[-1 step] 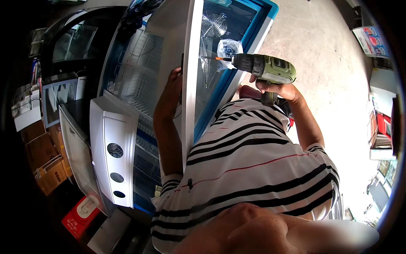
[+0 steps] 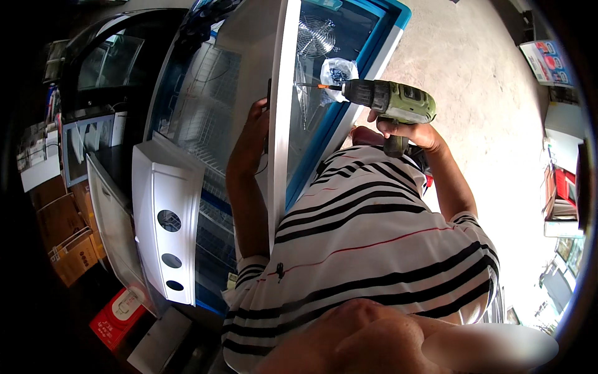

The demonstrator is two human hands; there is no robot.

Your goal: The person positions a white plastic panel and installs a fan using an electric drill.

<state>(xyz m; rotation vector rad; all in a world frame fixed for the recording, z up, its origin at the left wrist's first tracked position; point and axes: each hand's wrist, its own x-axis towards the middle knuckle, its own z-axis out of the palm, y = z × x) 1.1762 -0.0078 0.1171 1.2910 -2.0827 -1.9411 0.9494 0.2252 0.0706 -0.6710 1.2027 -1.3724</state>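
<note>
My right hand (image 2: 408,132) is wrapped round the grip of a green and black cordless drill (image 2: 408,103). The drill lies level, and its long thin bit (image 2: 317,85), with an orange band, points left at the white upright panel (image 2: 281,137). Whether the tip touches the panel I cannot tell. On the panel's other side, my left hand (image 2: 255,121) has curled fingers on a narrow dark strip (image 2: 269,93) against that face. The panel and shade partly hide those fingertips.
Behind the panel stands a blue-framed glass cabinet (image 2: 342,118) with a wire fan guard (image 2: 316,36) and a plastic bag of small dark parts (image 2: 338,75) on it. At left are a white panel with three round holes (image 2: 167,193), cardboard boxes (image 2: 71,249) and a red box (image 2: 118,316).
</note>
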